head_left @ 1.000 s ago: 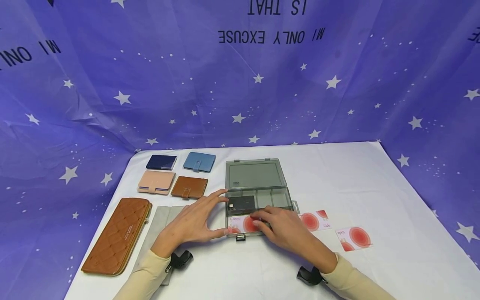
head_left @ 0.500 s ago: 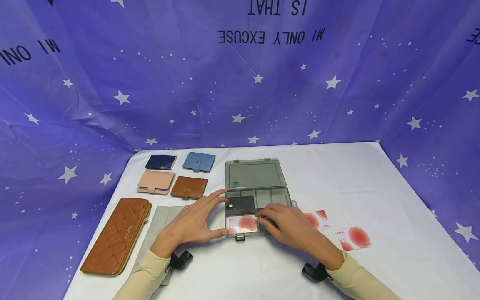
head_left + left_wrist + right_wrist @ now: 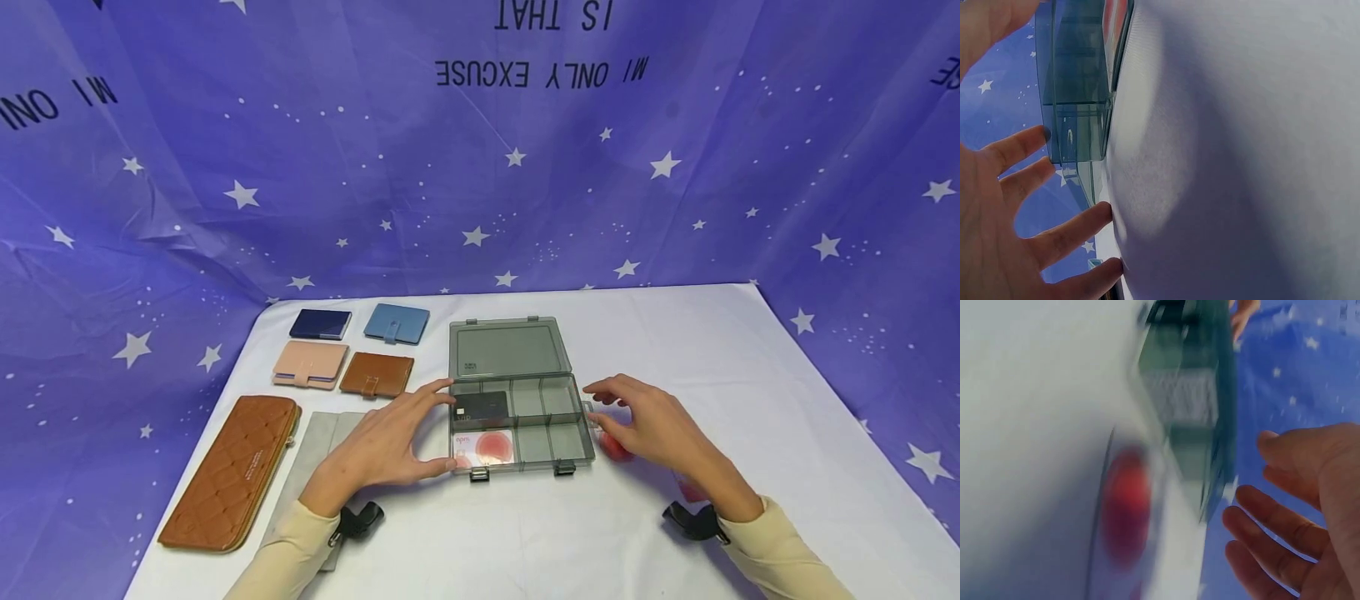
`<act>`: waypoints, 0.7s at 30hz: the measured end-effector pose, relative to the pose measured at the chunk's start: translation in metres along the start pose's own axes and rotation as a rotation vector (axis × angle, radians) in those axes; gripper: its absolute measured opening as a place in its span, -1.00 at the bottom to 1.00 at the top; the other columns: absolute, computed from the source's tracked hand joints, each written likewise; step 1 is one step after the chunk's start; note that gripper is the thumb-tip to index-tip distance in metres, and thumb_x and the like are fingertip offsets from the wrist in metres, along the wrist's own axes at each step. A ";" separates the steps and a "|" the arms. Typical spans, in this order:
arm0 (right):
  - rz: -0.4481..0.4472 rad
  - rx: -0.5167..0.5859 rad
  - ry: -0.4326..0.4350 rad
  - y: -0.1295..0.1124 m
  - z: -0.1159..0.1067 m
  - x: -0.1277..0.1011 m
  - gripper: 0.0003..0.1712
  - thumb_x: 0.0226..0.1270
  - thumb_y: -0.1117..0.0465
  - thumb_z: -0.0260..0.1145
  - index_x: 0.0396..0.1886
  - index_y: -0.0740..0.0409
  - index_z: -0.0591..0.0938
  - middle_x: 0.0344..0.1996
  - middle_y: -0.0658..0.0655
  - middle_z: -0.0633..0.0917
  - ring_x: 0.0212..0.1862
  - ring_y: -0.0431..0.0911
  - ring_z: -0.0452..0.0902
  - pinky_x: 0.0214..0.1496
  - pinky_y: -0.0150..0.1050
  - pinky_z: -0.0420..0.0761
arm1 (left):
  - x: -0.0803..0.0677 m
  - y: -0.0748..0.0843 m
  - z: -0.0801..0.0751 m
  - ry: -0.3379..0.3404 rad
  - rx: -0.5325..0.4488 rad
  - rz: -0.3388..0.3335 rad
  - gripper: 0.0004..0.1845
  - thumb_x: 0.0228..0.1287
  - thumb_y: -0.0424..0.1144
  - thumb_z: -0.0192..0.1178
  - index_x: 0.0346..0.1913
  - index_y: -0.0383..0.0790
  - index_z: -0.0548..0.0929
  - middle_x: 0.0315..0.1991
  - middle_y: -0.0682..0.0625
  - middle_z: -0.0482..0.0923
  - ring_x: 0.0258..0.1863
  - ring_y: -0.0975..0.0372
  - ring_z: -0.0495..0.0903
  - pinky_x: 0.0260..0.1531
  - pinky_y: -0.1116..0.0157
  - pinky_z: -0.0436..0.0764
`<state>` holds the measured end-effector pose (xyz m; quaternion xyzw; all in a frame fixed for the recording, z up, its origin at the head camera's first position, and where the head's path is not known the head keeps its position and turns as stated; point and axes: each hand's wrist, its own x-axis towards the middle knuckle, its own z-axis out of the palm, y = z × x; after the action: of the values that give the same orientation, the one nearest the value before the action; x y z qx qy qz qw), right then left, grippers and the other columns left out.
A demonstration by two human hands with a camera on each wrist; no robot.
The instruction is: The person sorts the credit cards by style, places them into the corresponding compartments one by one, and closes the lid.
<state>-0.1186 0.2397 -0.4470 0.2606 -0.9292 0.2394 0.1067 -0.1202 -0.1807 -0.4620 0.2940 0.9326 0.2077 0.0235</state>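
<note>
A grey see-through divided plastic box (image 3: 555, 445) lies open on the table, its lid (image 3: 512, 350) folded back. A black card (image 3: 482, 406) lies in its back left compartments, and a white card with red circles (image 3: 483, 448) in the front left. My left hand (image 3: 382, 442) touches the box's left side with spread fingers, thumb at the front corner. To the right of the box, my right hand (image 3: 660, 425) hovers with loosely bent fingers, holding nothing. Beneath it a red-and-white card (image 3: 617, 447) is partly hidden; another card (image 3: 690, 487) shows beside the wrist.
Left of the box lie a navy card holder (image 3: 320, 324), a blue one (image 3: 397, 323), a pink one (image 3: 311, 364) and a brown one (image 3: 377, 375). A quilted brown zip wallet (image 3: 231, 472) and a flat grey piece (image 3: 300, 462) lie nearer the left arm.
My right hand has let go of the red-and-white card in the box's front left and moved right, over the loose cards. My left hand has stayed at the box's left side.
</note>
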 end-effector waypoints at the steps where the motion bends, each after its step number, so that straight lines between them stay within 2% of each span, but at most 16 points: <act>1: 0.023 -0.002 -0.019 0.005 -0.001 -0.003 -0.57 0.34 0.17 0.59 0.19 -0.05 0.76 -0.09 -0.08 0.81 -0.10 -0.15 0.77 -0.12 -0.08 0.73 | 0.000 0.000 0.000 0.001 0.001 0.000 -0.06 0.20 0.49 0.37 0.57 0.15 0.46 0.70 0.31 0.12 0.58 0.07 0.36 0.13 -0.15 0.66; 7: 0.097 -0.023 -0.129 0.029 -0.008 -0.020 -0.50 0.31 0.09 0.63 0.24 -0.04 0.75 -0.05 -0.09 0.80 -0.06 -0.13 0.76 -0.06 -0.07 0.72 | 0.000 0.000 0.000 0.003 0.001 0.002 -0.06 0.20 0.49 0.38 0.57 0.14 0.46 0.70 0.28 0.14 0.57 0.07 0.37 0.11 -0.14 0.67; 16: 0.068 -0.057 -0.201 0.052 -0.023 -0.039 -0.40 0.19 0.01 0.71 0.22 -0.04 0.75 0.00 -0.16 0.75 0.09 -0.08 0.68 0.15 0.10 0.66 | 0.000 0.000 -0.001 0.008 -0.007 0.005 -0.08 0.20 0.46 0.39 0.55 0.14 0.48 0.70 0.27 0.15 0.58 0.05 0.37 0.10 -0.16 0.67; 21: 0.070 -0.064 -0.255 0.055 -0.029 -0.045 -0.30 0.09 -0.04 0.76 0.25 -0.05 0.74 0.08 -0.10 0.73 0.16 -0.02 0.63 0.22 0.14 0.63 | 0.000 0.000 -0.001 0.000 -0.004 0.002 -0.07 0.21 0.47 0.38 0.56 0.15 0.47 0.70 0.28 0.14 0.59 0.07 0.35 0.14 -0.16 0.66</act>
<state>-0.1082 0.3151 -0.4580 0.2530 -0.9508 0.1782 -0.0121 -0.1200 -0.1812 -0.4616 0.2949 0.9319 0.2098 0.0237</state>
